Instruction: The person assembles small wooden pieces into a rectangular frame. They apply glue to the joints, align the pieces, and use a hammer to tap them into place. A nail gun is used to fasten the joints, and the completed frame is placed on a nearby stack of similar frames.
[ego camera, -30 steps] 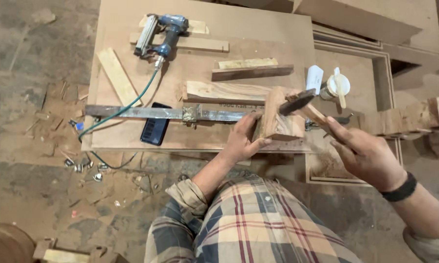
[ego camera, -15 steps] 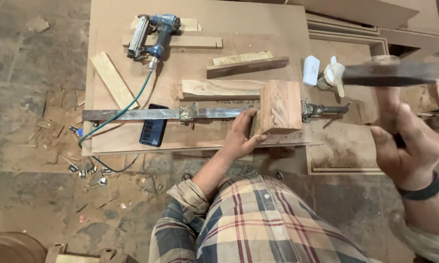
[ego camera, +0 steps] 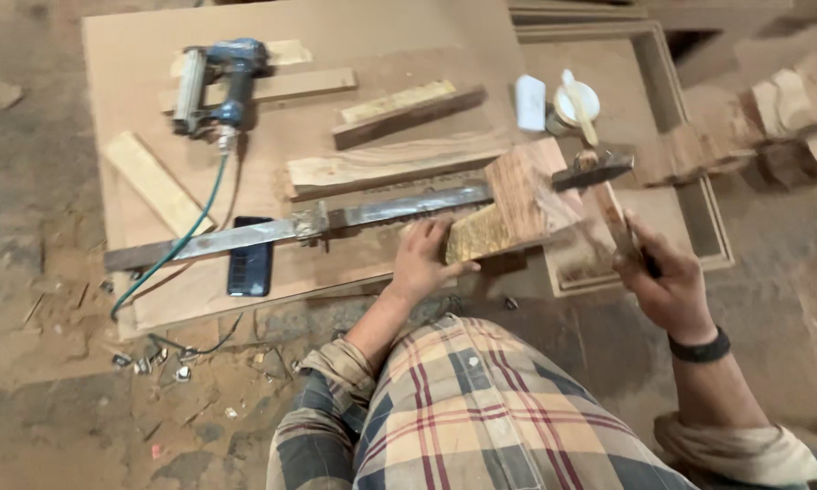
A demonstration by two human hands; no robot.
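Note:
My left hand (ego camera: 424,261) presses against the near face of a reddish wooden block (ego camera: 522,200) that sits on a long metal bar clamp (ego camera: 290,224). My right hand (ego camera: 664,284) grips the wooden handle of a hammer (ego camera: 599,177), whose dark metal head rests against the block's right side. The clamp lies across a flat board (ego camera: 336,91) on the ground. My plaid shirt fills the bottom of the view.
A blue nail gun (ego camera: 218,83) with a green hose lies at the board's back left. A dark phone (ego camera: 250,268) lies under the clamp bar. Wood strips (ego camera: 404,111), a white glue pot with a stick (ego camera: 576,104), and wooden frames (ego camera: 689,172) lie around.
My right hand swung the hammer from raised high at the right down onto the block's right side. My left hand stayed on the block.

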